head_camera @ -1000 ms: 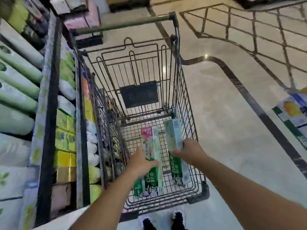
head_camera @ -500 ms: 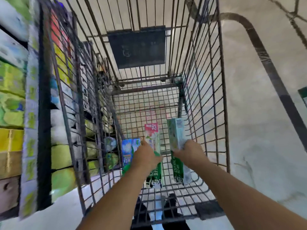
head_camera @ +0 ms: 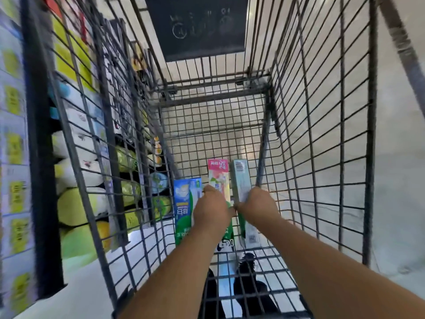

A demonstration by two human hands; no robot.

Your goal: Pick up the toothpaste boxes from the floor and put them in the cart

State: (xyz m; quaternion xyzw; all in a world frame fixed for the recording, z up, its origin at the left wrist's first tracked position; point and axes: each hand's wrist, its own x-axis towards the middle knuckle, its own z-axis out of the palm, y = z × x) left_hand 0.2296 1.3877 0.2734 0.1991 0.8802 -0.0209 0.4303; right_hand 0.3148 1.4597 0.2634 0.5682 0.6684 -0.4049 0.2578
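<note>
Both my arms reach down into the wire shopping cart. My left hand grips a pink-and-green toothpaste box low over the cart's mesh bottom. My right hand grips a pale green toothpaste box right beside it, on the right. A blue-and-green toothpaste box lies in the cart to the left of my left hand. The lower ends of the held boxes are partly hidden behind my hands.
A dark plastic flap hangs at the cart's far end. Store shelves with packaged goods stand close on the left. Pale tiled floor lies to the right. My black shoes show through the mesh below.
My head and both hands have dropped deeper into the cart, carrying the two boxes down toward the mesh bottom. The blue-and-green box came into view on the left.
</note>
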